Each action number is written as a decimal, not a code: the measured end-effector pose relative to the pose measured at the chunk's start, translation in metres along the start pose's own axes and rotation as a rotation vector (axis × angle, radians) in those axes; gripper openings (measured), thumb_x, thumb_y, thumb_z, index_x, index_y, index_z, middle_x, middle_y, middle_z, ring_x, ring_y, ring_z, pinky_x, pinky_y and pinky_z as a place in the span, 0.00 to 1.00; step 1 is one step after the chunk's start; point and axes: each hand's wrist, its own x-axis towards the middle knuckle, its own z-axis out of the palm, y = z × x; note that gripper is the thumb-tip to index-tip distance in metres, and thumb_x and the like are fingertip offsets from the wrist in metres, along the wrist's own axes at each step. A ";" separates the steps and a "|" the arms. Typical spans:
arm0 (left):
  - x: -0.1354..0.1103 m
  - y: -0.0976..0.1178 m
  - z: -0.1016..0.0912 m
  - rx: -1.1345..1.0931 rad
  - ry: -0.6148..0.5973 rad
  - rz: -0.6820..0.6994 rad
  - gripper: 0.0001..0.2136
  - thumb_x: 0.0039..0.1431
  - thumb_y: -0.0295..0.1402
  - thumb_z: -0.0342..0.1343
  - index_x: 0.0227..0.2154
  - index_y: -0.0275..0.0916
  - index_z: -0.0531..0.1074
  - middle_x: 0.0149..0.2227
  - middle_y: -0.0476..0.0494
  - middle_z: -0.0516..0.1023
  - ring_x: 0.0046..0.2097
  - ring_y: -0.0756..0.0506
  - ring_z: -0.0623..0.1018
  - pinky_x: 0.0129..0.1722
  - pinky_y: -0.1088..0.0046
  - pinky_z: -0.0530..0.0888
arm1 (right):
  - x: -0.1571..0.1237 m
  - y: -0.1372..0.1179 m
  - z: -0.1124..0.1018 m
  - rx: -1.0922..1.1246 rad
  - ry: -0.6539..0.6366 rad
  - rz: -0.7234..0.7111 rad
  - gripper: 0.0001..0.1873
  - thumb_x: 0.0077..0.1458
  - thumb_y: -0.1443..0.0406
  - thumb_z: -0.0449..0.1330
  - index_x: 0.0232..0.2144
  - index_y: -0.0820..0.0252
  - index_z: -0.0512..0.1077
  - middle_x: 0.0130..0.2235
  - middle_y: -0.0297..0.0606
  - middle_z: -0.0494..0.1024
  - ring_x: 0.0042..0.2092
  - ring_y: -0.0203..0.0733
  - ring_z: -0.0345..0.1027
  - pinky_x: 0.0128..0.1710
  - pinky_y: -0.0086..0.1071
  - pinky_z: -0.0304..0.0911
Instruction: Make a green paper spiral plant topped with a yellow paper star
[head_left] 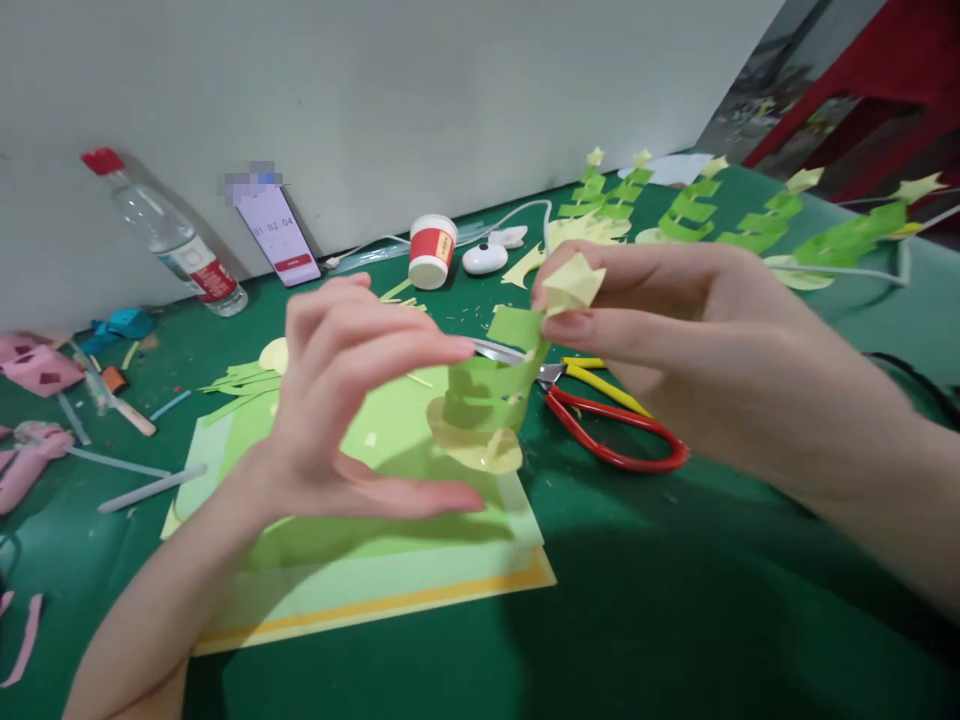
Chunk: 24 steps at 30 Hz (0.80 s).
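A pale yellow paper star (pixel 574 285) is pinched between the thumb and forefinger of my right hand (pixel 660 320). Below it hangs a curled green paper strip (pixel 487 395) with a pale yellow round paper base (pixel 472 440), together forming a paper Christmas tree. My left hand (pixel 352 400) is open to the left of the tree, thumb and fingers wide apart with nothing seen between them. Its forefinger tip comes close to the strip; whether they touch I cannot tell. Red-and-yellow-handled scissors (pixel 615 430) lie behind, partly covered by my right hand and the tree.
Stacked green and yellow paper sheets (pixel 360 590) lie under my left hand. Several similar paper trees (pixel 690 210) stand at the back right. A paper cup (pixel 433 250), white earbud case (pixel 485 258), phone (pixel 274 230) and water bottle (pixel 176 245) line the wall. Pink paper pieces (pixel 37 365) lie left.
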 end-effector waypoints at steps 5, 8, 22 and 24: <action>0.000 0.019 0.010 0.181 0.020 0.073 0.23 0.43 0.48 0.60 0.43 0.53 0.62 0.35 0.51 0.71 0.39 0.44 0.70 0.55 0.60 0.65 | -0.002 -0.007 0.003 0.025 -0.079 -0.035 0.09 0.48 0.72 0.60 0.19 0.60 0.68 0.23 0.28 0.68 0.25 0.27 0.65 0.21 0.20 0.63; -0.001 0.019 0.010 0.135 0.033 0.068 0.23 0.44 0.45 0.58 0.46 0.53 0.62 0.35 0.50 0.72 0.39 0.44 0.70 0.52 0.59 0.68 | -0.005 -0.008 0.003 -0.017 -0.096 -0.048 0.08 0.49 0.71 0.61 0.21 0.58 0.70 0.24 0.28 0.70 0.25 0.28 0.67 0.20 0.20 0.64; -0.012 0.016 0.005 0.159 -0.172 -0.055 0.16 0.49 0.51 0.53 0.41 0.58 0.68 0.34 0.50 0.73 0.47 0.42 0.70 0.54 0.53 0.68 | -0.009 -0.011 0.001 -0.069 -0.101 -0.050 0.04 0.49 0.67 0.62 0.23 0.56 0.73 0.25 0.28 0.71 0.28 0.29 0.68 0.21 0.19 0.64; -0.013 0.017 0.006 0.093 -0.260 -0.107 0.15 0.51 0.50 0.51 0.43 0.60 0.67 0.34 0.50 0.73 0.48 0.42 0.69 0.54 0.52 0.68 | -0.012 -0.013 0.002 -0.101 -0.088 -0.068 0.05 0.48 0.68 0.62 0.23 0.56 0.73 0.25 0.29 0.71 0.29 0.31 0.69 0.23 0.21 0.66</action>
